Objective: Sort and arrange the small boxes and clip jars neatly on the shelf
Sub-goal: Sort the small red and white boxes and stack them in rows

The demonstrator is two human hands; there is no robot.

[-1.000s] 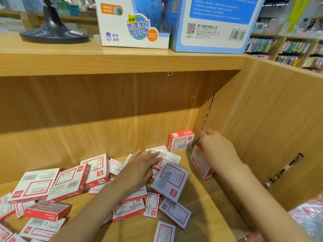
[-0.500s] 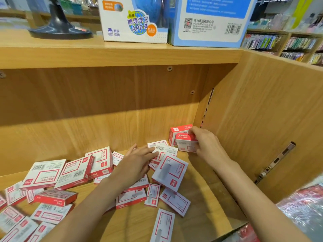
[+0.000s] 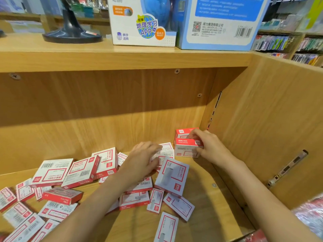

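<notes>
Small boxes (image 3: 83,172), red-and-white, lay scattered across wooden shelf (image 3: 201,203); right hand (image 3: 211,147) gripped one box (image 3: 187,148) at back corner; left hand (image 3: 143,159) rested flat, fingers relaxed; shop shelving (image 3: 288,42) stood behind.

Your view is bright and evenly lit from overhead. The upper wooden shelf board (image 3: 122,60) casts a broad shadow across the back panel beneath it. Your left hand (image 3: 143,159) is motion-blurred. Wide-angle distortion bends the shelf edges, and the background store racks (image 3: 288,42) are soft.
</notes>
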